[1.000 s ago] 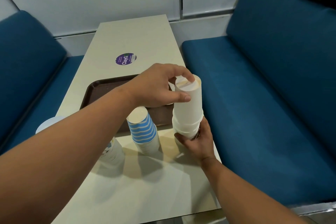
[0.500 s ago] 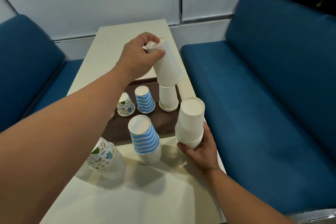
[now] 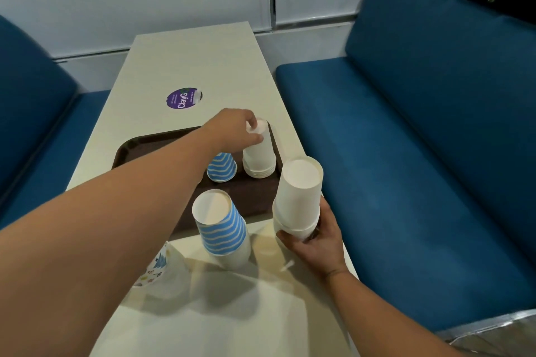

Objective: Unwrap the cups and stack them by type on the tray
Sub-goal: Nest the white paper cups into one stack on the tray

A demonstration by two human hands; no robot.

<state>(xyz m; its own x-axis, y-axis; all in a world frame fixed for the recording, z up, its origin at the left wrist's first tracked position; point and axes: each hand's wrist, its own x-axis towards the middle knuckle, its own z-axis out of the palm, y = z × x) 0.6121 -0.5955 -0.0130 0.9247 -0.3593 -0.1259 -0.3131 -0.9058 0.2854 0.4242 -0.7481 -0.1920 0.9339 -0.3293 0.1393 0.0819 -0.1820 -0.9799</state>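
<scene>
Cups stand upside down all over our long cream table [image 3: 203, 66]. Our left hand [image 3: 232, 133] reaches over the dark brown plastic tray [image 3: 139, 151] and pinches the top of a short stack of plain white paper cups [image 3: 259, 159] at the tray's right edge. Just left of that stack, also on the tray, sits an inverted blue-and-white striped paper cup [image 3: 222, 168]. Our right hand [image 3: 316, 238] curls round the base of a taller stack of white paper cups [image 3: 298, 197] at the table's right edge, near the tray's front right corner. Beside it stands a stack of blue-striped cups [image 3: 222, 226] at the tray's front edge. A stack of patterned cups [image 3: 158, 269] peeks from under our left forearm. A purple round sticker [image 3: 182, 98] lies beyond the tray.
</scene>
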